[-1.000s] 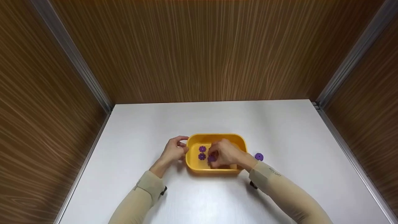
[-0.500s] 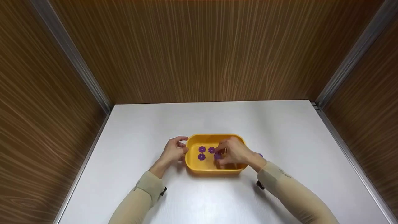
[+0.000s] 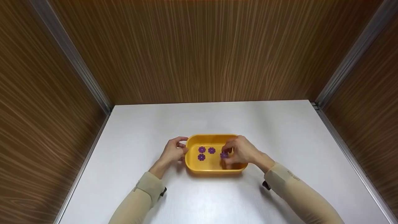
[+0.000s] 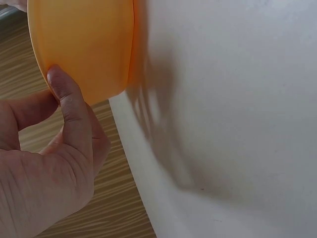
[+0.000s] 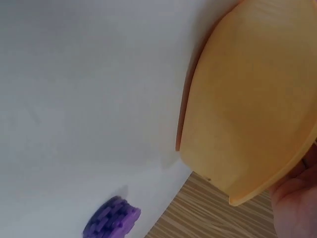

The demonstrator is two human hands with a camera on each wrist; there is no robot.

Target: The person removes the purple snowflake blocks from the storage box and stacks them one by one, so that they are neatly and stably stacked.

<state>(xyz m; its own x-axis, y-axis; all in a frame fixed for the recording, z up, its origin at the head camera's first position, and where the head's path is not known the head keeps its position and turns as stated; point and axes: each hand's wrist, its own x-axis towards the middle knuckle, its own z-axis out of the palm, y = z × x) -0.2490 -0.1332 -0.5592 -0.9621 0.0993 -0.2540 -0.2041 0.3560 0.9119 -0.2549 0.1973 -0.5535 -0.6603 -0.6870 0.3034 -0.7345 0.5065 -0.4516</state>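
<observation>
1. My left hand [image 3: 172, 151] has its thumb and fingers bent against the left end of the yellow tray [image 3: 214, 171], holding it; I judge this steadies the tray on the surface [image 3: 199, 202] while my other hand is inside.
2. My right hand [image 3: 245, 151] reaches over the tray's right end, thumb and fingers drawn narrow around a purple flower piece [image 3: 224, 155], presumably gripped at its edges for control. I can't tell whether another lies behind it.
3. On the tray's floor, the back-left piece [image 3: 202, 149] and front-left piece [image 3: 201, 157] sit one behind the other; the third piece [image 3: 211, 150] lies just right of the back one, seemingly flat and spaced apart.
4. Each is small, round and notched like petals, with a pale centre.
5. Outside the tray, a purple ridged object [image 5: 113, 219] stands on the surface, looking layered.
</observation>
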